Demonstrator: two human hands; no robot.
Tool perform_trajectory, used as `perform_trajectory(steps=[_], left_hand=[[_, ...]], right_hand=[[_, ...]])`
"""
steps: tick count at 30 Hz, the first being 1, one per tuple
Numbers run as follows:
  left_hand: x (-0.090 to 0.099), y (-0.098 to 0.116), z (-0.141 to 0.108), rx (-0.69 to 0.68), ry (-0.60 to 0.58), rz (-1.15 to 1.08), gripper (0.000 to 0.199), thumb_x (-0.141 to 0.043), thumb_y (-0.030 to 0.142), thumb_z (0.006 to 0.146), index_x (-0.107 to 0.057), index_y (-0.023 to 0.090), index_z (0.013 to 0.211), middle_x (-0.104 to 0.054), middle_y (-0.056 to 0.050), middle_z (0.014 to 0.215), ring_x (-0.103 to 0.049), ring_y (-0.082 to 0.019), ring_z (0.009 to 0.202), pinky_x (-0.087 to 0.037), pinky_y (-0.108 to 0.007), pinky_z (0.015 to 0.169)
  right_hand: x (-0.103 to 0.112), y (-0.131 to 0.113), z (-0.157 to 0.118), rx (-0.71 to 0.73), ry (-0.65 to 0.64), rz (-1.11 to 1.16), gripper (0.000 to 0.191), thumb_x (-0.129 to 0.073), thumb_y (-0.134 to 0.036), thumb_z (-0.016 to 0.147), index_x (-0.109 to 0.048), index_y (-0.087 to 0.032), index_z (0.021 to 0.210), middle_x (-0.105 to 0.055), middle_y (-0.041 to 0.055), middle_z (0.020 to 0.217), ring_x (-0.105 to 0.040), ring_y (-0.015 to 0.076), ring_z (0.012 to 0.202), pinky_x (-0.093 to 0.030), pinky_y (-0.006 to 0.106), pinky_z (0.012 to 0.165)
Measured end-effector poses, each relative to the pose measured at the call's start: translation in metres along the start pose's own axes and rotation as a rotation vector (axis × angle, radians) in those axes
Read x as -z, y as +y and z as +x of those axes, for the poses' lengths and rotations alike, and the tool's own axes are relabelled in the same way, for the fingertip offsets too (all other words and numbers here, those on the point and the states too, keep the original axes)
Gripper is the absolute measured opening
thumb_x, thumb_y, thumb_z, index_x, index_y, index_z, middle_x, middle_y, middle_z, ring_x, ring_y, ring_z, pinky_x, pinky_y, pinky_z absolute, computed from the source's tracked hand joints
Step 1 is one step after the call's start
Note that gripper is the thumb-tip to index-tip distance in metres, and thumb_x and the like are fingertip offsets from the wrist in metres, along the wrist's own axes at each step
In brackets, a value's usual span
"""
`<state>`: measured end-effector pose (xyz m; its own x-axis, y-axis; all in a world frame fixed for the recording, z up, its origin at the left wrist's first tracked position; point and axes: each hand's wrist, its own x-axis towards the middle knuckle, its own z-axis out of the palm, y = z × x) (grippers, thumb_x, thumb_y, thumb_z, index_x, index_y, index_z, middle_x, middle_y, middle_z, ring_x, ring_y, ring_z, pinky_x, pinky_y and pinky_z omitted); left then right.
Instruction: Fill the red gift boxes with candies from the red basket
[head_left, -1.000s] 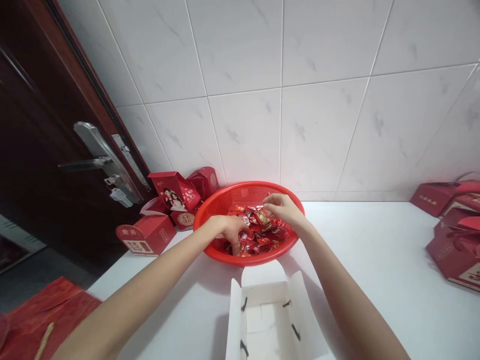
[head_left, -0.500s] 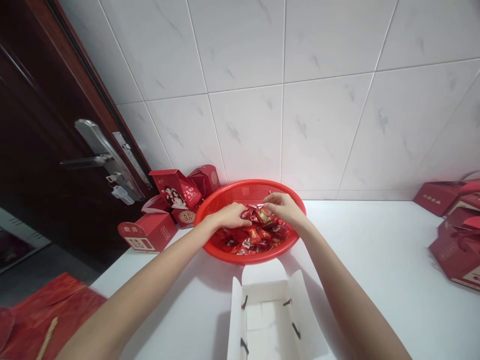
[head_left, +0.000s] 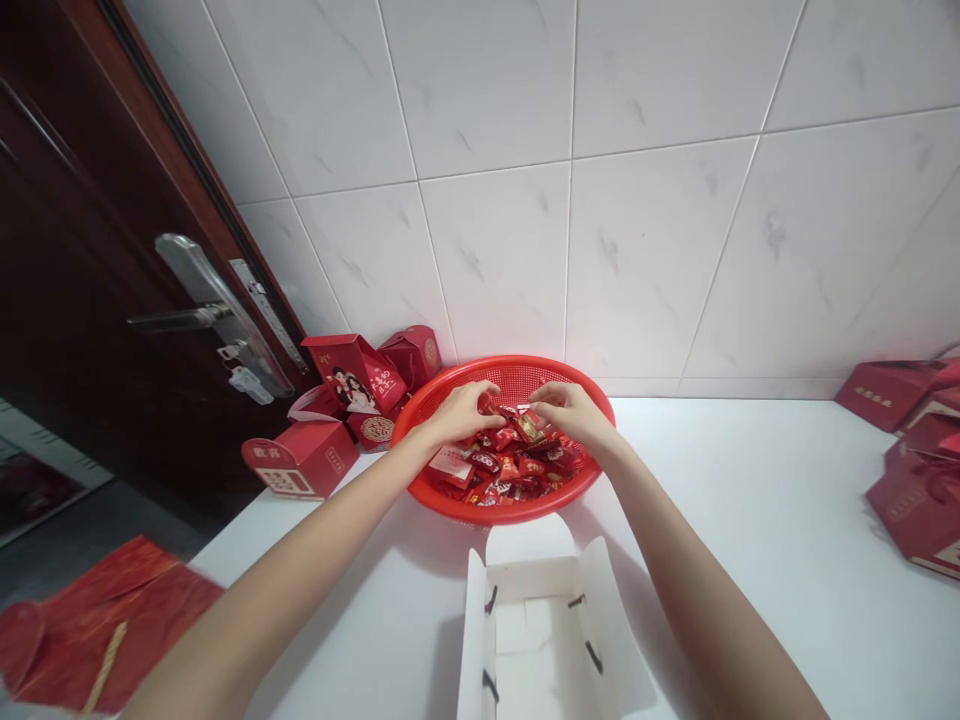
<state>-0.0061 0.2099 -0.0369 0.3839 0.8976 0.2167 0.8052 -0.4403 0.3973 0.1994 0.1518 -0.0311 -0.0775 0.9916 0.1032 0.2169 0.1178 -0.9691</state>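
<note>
At the middle of the tabletop point(head_left: 750, 480), against the tiled wall point(head_left: 645, 250), stands a red basket point(head_left: 427, 502) with the wrapped sweets point(head_left: 510, 468) heaped inside it. Taking the basket as the clock's centre, the left hand point(head_left: 459, 414) reaches in at ten o'clock, its thumb and forefinger curved with a gap between them and red wrapping showing there; I cannot tell whether they grip a piece. The right hand point(head_left: 576, 416) is inside the rim at two o'clock, thumb and forefinger slightly apart, close to a gold-coloured wrapper point(head_left: 531, 428); contact is unclear. A pale pink card point(head_left: 452, 464) lies among the sweets at eight o'clock.

Just beside the basket at six o'clock, an open white box point(head_left: 529, 675) shows dark strips poking through its inner walls. Between nine and ten o'clock stand several red boxes point(head_left: 304, 460), one with a printed couple on its raised panel. More dark red boxes point(head_left: 919, 490) sit well apart at three o'clock. A red bag point(head_left: 112, 630) with a rope handle is at eight o'clock, and a dark door point(head_left: 82, 250) with keys in its lock is at ten.
</note>
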Motion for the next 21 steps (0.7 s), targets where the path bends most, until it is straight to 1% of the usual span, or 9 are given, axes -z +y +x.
perform_trajectory(steps=[3,5,6,8,10,12,14,17,21], left_hand=[[0.0,-0.001,0.0,-0.041,0.039,-0.018,0.042,-0.072,0.026,0.072,-0.067,0.02,0.114,-0.071,-0.008,0.116,-0.066,-0.026,0.108,-0.051,-0.035,0.095],[0.001,0.001,-0.002,-0.093,-0.02,-0.04,0.029,-0.065,0.025,0.077,-0.071,0.018,0.105,-0.074,-0.007,0.107,-0.067,-0.024,0.101,-0.052,-0.033,0.091],[0.002,0.003,-0.003,-0.128,-0.1,-0.059,0.025,-0.062,0.027,0.079,-0.072,0.018,0.1,-0.075,-0.006,0.102,-0.068,-0.023,0.096,-0.052,-0.032,0.087],[0.004,0.01,-0.008,-0.193,-0.325,-0.086,0.025,-0.063,0.035,0.082,-0.074,0.018,0.098,-0.075,-0.005,0.094,-0.068,-0.021,0.088,-0.051,-0.029,0.08],[0.005,0.018,-0.013,-0.26,-0.503,-0.039,0.039,-0.071,0.045,0.077,-0.073,0.02,0.107,-0.074,-0.005,0.101,-0.067,-0.022,0.091,-0.05,-0.028,0.079],[0.004,0.026,-0.018,-0.317,-0.592,0.086,0.062,-0.078,0.051,0.07,-0.068,0.024,0.124,-0.069,-0.008,0.116,-0.065,-0.027,0.102,-0.049,-0.03,0.084],[0.001,0.034,-0.023,-0.342,-0.647,0.215,0.076,-0.078,0.052,0.068,-0.058,0.03,0.139,-0.061,-0.01,0.127,-0.062,-0.031,0.109,-0.049,-0.033,0.086],[-0.005,0.041,-0.026,-0.32,-0.697,0.295,0.08,-0.074,0.05,0.071,-0.049,0.036,0.146,-0.056,-0.011,0.129,-0.063,-0.031,0.102,-0.049,-0.032,0.077],[-0.012,0.04,-0.023,-0.327,-0.658,0.3,0.072,-0.072,0.045,0.073,-0.054,0.032,0.142,-0.057,-0.011,0.124,-0.064,-0.028,0.091,-0.046,-0.029,0.065]], right_hand=[[0.0,0.001,0.001,-0.003,0.009,0.012,0.008,-0.061,-0.011,0.078,-0.065,-0.017,0.079,-0.067,-0.0009,0.072,-0.063,0.0123,0.059,-0.049,0.025,0.061],[-0.001,0.004,0.003,0.002,0.014,0.032,0.008,-0.06,-0.012,0.077,-0.065,-0.017,0.079,-0.067,0.0,0.072,-0.063,0.0128,0.059,-0.049,0.025,0.061],[-0.001,0.005,0.005,0.0,0.033,0.056,0.008,-0.061,-0.012,0.076,-0.065,-0.017,0.08,-0.067,0.0006,0.073,-0.063,0.0132,0.06,-0.049,0.025,0.061],[0.0,0.009,0.008,-0.006,0.106,0.116,0.01,-0.061,-0.014,0.074,-0.064,-0.017,0.083,-0.068,0.0019,0.077,-0.064,0.0141,0.063,-0.05,0.026,0.06],[0.001,0.012,0.012,-0.008,0.205,0.181,0.015,-0.061,-0.017,0.072,-0.063,-0.018,0.088,-0.069,0.0032,0.084,-0.064,0.0143,0.066,-0.05,0.026,0.06],[0.002,0.014,0.014,-0.01,0.275,0.231,0.02,-0.06,-0.019,0.071,-0.061,-0.018,0.091,-0.068,0.0042,0.09,-0.064,0.0141,0.068,-0.051,0.026,0.062],[0.002,0.014,0.015,-0.02,0.304,0.267,0.022,-0.06,-0.02,0.07,-0.059,-0.018,0.092,-0.068,0.0045,0.092,-0.064,0.014,0.068,-0.052,0.027,0.063],[0.002,0.014,0.016,-0.031,0.311,0.282,0.024,-0.061,-0.021,0.068,-0.058,-0.019,0.092,-0.066,0.0044,0.092,-0.065,0.0144,0.068,-0.053,0.029,0.064],[0.002,0.015,0.017,-0.024,0.291,0.282,0.023,-0.062,-0.023,0.068,-0.058,-0.019,0.091,-0.066,0.0041,0.09,-0.064,0.0148,0.068,-0.053,0.029,0.064]])
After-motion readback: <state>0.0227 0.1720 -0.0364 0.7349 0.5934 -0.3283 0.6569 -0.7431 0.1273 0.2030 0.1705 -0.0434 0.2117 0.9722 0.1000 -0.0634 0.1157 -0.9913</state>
